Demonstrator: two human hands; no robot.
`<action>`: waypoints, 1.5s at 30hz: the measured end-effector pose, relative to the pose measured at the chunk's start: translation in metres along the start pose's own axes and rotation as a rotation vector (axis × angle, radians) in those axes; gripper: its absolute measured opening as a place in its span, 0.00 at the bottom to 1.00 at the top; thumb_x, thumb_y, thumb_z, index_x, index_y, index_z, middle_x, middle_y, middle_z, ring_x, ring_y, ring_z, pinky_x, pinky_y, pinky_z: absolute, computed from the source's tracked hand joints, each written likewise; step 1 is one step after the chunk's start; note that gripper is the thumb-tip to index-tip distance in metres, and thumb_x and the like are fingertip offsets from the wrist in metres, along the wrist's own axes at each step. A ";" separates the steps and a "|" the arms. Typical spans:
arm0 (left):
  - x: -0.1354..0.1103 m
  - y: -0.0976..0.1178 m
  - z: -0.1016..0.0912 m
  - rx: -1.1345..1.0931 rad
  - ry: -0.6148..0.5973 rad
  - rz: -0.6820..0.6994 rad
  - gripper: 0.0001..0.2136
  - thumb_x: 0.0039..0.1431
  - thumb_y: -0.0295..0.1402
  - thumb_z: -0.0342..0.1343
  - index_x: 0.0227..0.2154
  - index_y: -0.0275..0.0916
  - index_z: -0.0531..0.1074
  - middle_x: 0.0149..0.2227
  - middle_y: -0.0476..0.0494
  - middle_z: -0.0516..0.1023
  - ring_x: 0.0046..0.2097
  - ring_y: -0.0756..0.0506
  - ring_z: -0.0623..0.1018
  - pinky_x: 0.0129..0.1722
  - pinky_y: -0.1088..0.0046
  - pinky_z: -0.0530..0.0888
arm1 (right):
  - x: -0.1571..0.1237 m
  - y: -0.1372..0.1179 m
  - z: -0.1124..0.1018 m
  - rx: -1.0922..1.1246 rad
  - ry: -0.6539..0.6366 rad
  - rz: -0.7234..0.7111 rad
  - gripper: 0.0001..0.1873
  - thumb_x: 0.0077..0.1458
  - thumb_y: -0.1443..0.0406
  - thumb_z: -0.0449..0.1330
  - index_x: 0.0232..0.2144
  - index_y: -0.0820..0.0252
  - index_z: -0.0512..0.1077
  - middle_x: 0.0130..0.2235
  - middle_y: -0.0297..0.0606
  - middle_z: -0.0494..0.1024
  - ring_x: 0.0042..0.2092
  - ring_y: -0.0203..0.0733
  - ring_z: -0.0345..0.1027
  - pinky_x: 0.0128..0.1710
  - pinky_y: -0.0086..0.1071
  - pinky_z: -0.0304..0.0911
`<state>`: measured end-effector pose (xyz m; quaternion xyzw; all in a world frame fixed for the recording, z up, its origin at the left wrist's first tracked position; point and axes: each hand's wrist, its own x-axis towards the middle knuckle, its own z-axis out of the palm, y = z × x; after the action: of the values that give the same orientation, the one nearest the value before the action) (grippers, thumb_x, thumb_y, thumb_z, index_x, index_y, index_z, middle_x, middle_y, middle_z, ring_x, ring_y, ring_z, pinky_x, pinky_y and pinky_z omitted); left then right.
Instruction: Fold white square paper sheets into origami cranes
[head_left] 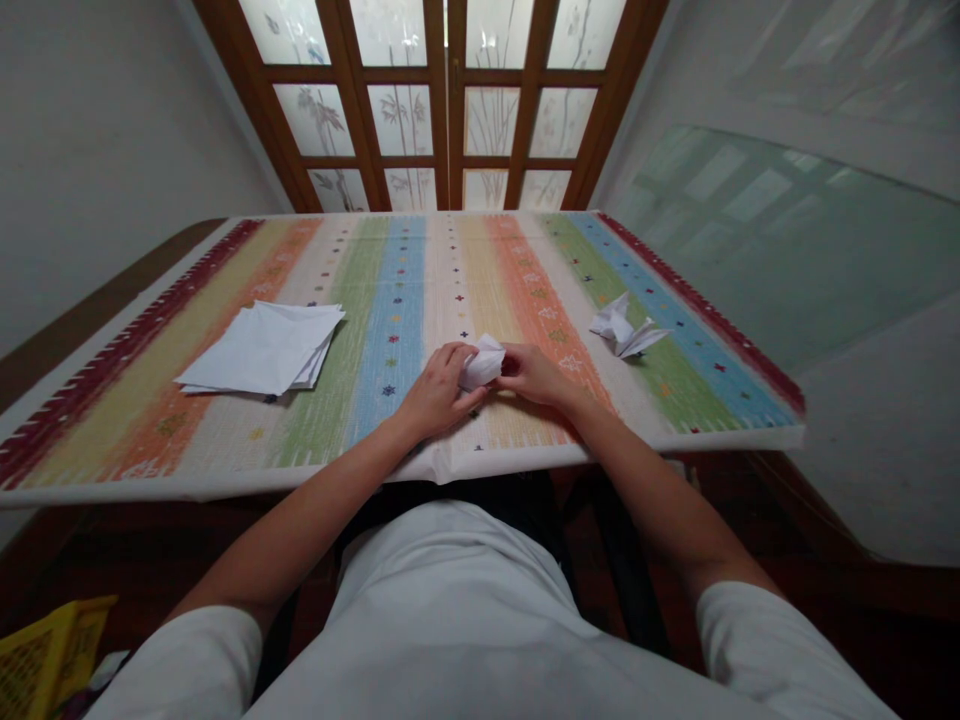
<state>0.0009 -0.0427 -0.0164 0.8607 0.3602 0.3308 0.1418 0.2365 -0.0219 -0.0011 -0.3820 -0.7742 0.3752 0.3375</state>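
Observation:
A small piece of folded white paper (484, 362) is held between my two hands near the front edge of the table. My left hand (442, 388) grips its left side, thumb below and fingers on top. From the right, my right hand (534, 374) pinches the other side, its fingertips partly hidden. Off to the right lies a folded paper figure (624, 328) with pointed parts, like an origami bird. Left of my hands rests a stack of white paper sheets (262, 345), its corners not lined up.
A striped, colourful tablecloth (409, 290) covers the table. Behind it stand wooden doors (450, 110) with frosted panes. A glass board (780, 230) is at the right wall. On the floor at lower left sits a yellow plastic crate (52, 650).

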 end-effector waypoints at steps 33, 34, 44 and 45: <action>-0.004 0.005 0.001 0.056 -0.040 -0.041 0.27 0.66 0.25 0.54 0.67 0.39 0.66 0.65 0.30 0.72 0.65 0.32 0.73 0.68 0.44 0.72 | 0.002 -0.001 0.006 -0.168 0.150 -0.109 0.07 0.52 0.66 0.64 0.34 0.53 0.70 0.33 0.33 0.73 0.33 0.41 0.62 0.36 0.35 0.59; -0.004 0.003 0.002 0.060 -0.048 -0.046 0.27 0.66 0.25 0.54 0.68 0.38 0.65 0.65 0.29 0.71 0.66 0.32 0.72 0.69 0.43 0.72 | 0.002 0.000 0.006 -0.170 0.136 -0.106 0.08 0.51 0.66 0.63 0.35 0.53 0.70 0.32 0.33 0.73 0.33 0.41 0.62 0.35 0.35 0.59; -0.005 -0.004 0.008 0.052 -0.072 -0.070 0.27 0.66 0.25 0.54 0.68 0.39 0.64 0.65 0.29 0.71 0.67 0.32 0.71 0.69 0.42 0.72 | 0.003 0.003 0.005 -0.158 0.027 -0.139 0.10 0.50 0.63 0.65 0.37 0.53 0.70 0.33 0.33 0.76 0.33 0.41 0.65 0.36 0.35 0.63; -0.005 -0.004 0.008 0.048 -0.072 -0.069 0.28 0.66 0.25 0.54 0.68 0.39 0.64 0.65 0.29 0.71 0.67 0.32 0.71 0.69 0.42 0.72 | 0.002 0.002 0.004 -0.146 0.014 -0.147 0.12 0.51 0.62 0.67 0.38 0.53 0.71 0.35 0.34 0.77 0.34 0.42 0.66 0.38 0.35 0.64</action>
<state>0.0016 -0.0434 -0.0268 0.8622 0.3919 0.2861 0.1453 0.2332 -0.0202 -0.0044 -0.3501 -0.8231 0.2894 0.3409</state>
